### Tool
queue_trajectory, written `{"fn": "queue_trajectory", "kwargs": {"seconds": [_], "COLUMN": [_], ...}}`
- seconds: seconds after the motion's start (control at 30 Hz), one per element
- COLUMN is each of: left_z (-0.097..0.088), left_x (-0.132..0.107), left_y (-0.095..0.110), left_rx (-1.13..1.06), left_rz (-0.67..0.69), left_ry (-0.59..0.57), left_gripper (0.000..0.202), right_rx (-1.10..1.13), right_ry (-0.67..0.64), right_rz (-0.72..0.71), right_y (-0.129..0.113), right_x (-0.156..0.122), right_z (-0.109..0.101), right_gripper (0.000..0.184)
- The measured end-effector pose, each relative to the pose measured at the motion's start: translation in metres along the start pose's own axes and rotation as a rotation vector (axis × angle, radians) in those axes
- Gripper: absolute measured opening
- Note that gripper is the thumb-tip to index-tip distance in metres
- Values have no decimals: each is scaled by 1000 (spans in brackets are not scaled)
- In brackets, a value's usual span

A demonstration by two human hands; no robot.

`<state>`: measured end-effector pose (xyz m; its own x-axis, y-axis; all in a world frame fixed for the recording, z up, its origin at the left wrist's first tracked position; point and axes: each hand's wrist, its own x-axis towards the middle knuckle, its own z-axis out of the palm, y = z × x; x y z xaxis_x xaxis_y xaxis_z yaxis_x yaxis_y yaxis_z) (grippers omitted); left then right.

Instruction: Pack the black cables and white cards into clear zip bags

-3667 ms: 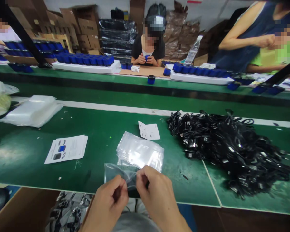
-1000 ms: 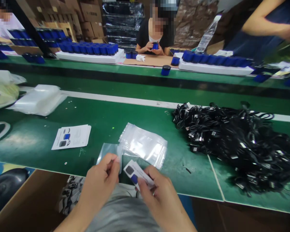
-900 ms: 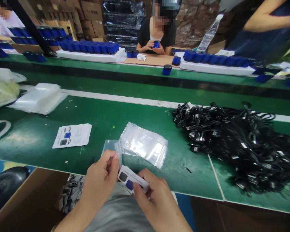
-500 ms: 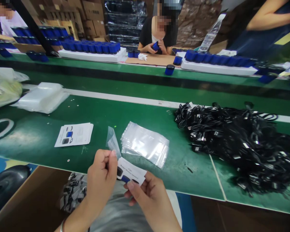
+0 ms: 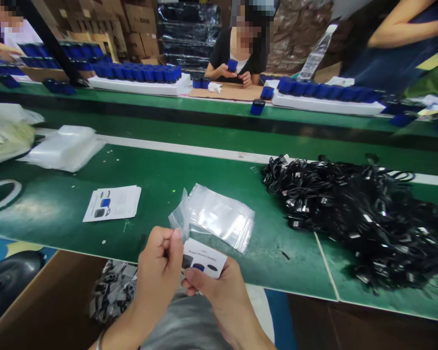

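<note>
Green tabletop [image 5: 149, 170]; printed leaflet [image 5: 205, 257] in right grip [image 5: 224, 294], beneath thumb [image 5: 199, 279].

Pale bracelet [image 5: 99, 341], grey clothing [image 5: 190, 323]

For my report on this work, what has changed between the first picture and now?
The right hand let go of the clear plastic bag, which the left hand still pinches, and now holds a white printed paper leaflet. The folded white leaflet behind the stack of clear flat bags is gone from there. The tangled pile of black cables and the stack of white printed leaflets stayed.
</note>
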<state>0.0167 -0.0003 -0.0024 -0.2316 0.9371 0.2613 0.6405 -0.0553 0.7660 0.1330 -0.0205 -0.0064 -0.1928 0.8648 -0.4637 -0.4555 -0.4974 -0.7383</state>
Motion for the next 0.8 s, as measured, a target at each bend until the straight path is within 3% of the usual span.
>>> {"fn": "queue_trajectory", "kwargs": {"seconds": [0.07,0.2,0.3,0.37,0.47,0.57,0.7,0.8], "left_z": [-2,-6,-5,-2,0,-1,-2,-1], "left_x": [2,0,-5,-8,-9,-5,0,1], "left_y": [-1,-1,1,3,6,8,13,15], "left_rx": [-14,56,105,70,-51,-185,-307,-352], "left_rz": [4,59,202,240,124,-50,-189,-191], "left_ry": [-54,-89,-99,-142,-263,-346,-360,-368], "left_gripper": [21,18,11,6,8,13,20,19], "right_rx": [-127,-395,-538,-588,-632,-682,-870,-958], "right_ry": [81,279,321,324,301,181,17,53], "right_rz": [-107,-498,-802,-914,-888,-791,-864,-901], "right_y": [-2,-7,-8,-8,-10,-15,-13,-6], "right_x": [-4,-11,-10,-8,-7,-14,-26,-29], "right_z": [-1,-4,-5,-6,-11,-20,-30,-32], "right_gripper": [21,23,23,19,16,13,11,21]}}
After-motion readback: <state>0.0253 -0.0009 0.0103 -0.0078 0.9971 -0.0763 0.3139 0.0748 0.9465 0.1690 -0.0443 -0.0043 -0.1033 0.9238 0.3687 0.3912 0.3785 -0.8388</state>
